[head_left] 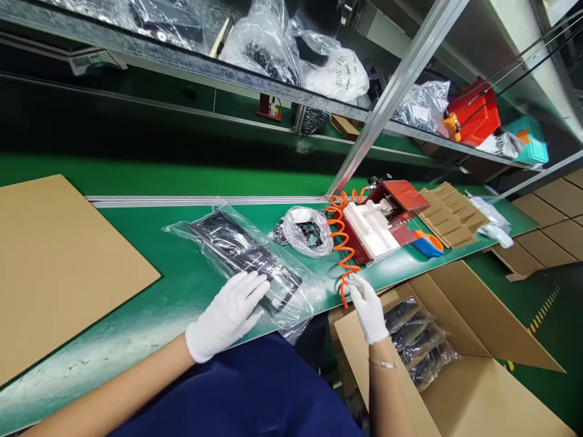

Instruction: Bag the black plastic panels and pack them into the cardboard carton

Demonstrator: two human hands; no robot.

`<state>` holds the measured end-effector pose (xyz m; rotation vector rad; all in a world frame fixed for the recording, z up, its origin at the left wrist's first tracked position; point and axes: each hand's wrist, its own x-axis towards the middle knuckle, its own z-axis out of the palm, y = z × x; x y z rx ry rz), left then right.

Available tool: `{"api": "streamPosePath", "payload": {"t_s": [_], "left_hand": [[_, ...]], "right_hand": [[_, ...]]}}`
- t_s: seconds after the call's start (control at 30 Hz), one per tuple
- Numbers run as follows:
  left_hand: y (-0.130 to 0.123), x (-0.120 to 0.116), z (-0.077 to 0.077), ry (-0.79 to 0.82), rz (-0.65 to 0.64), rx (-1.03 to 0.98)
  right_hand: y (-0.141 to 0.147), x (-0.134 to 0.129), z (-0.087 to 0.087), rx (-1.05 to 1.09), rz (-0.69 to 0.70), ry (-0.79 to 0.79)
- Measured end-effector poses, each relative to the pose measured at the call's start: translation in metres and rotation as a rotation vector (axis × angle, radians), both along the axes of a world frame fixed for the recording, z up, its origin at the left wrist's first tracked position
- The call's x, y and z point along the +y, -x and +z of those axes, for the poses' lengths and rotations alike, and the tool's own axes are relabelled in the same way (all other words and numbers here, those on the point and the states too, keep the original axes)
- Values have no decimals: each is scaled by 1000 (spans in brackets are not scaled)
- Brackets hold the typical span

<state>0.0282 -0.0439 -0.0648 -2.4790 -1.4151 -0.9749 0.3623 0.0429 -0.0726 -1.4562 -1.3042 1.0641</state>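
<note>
Matt on the cardboard sheet (pixel 64 261) at nine o'clock, glossy and wrinkled on the plastic bag (pixel 243 252) at eight

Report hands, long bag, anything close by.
Left hand on long bag. Right hand at orange coil, grip unclear. Long bag flat on bench, end overhanging. Round bag close beside.

On the green flat tabletop (pixel 150 309) before me lies a long clear plastic bag of black parts (pixel 241 246). Left of it is a brown flat cardboard sheet (pixel 68 261); right, a rounded clear plastic bag (pixel 307 232), a coiled orange hose (pixel 337 234), then a red-and-white boxy machine (pixel 373 230). An open brown cardboard box (pixel 483 303) stands lower, to my right.
</note>
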Motion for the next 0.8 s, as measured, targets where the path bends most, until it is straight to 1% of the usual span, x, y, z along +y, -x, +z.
{"api": "streamPosePath", "payload": {"t_s": [0.03,0.1,0.17,0.27,0.37,0.43,0.5,0.53,0.6,0.67,0.7,0.73,0.8], "left_hand": [[-2,1,-5,-7,-3,69],[-15,6,-10,48,-82,157],[-32,10,-14,59,-161,146],[-49,13,-24,14,-218,100],[-49,10,-36,-11,-232,87],[-45,7,-39,-20,-236,80],[-42,5,-40,-21,-239,79],[-41,5,-38,-21,-236,77],[-39,3,-34,-26,-223,69],[-35,0,-28,-31,-217,65],[-31,-3,-25,-35,-230,53],[-25,-6,-22,-44,-260,26],[-10,-13,-16,-56,-328,-86]], "right_hand": [[1,4,-4,-53,35,-31],[16,16,-9,-114,162,-84],[39,30,-9,-117,264,-104],[76,57,-2,-185,428,-7],[112,79,5,-287,646,116],[136,86,6,-360,783,205],[157,85,3,-423,877,277],[165,82,0,-398,899,328],[174,70,-6,-235,902,457],[175,56,-9,-74,894,579],[173,49,-8,-22,875,594],[169,42,-7,16,839,556],[156,28,-1,79,752,379]]}}
